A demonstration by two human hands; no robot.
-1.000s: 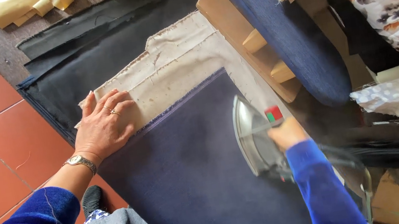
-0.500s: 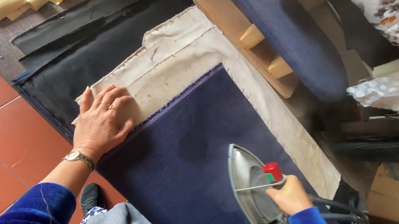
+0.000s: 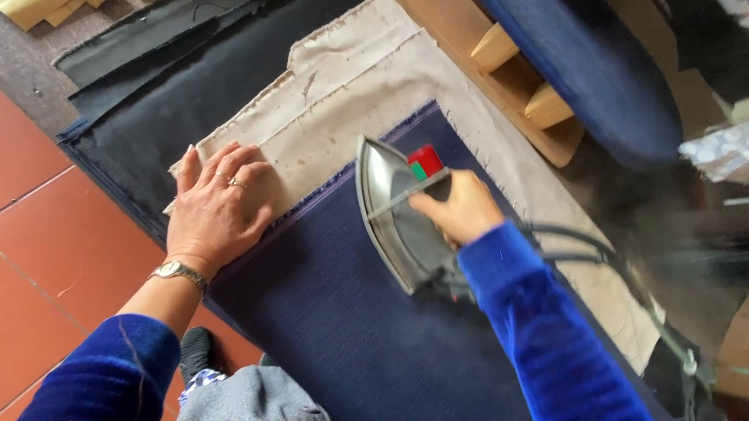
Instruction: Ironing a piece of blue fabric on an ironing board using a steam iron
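The silver-soled electric iron with the red and green knob (image 3: 400, 211), gripped by the right hand (image 3: 464, 209), has travelled up the dark navy ribbed cloth (image 3: 357, 345) from its near, lower part half a second ago to the cloth's far edge, its tip now over the beige padded cover (image 3: 351, 72). The right arm in its blue velvet sleeve (image 3: 544, 344) has stretched forward with it, showing far more of the sleeve. The left hand (image 3: 218, 211) has slid slightly toward the iron along the cloth's far edge.

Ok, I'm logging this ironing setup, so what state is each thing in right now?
Iron: tipped on its edge on the cloth, gripped by right hand.
Navy cloth: spread flat.
Beige pad: under the cloth, frayed and stained.
Left hand: pressed flat, fingers spread.
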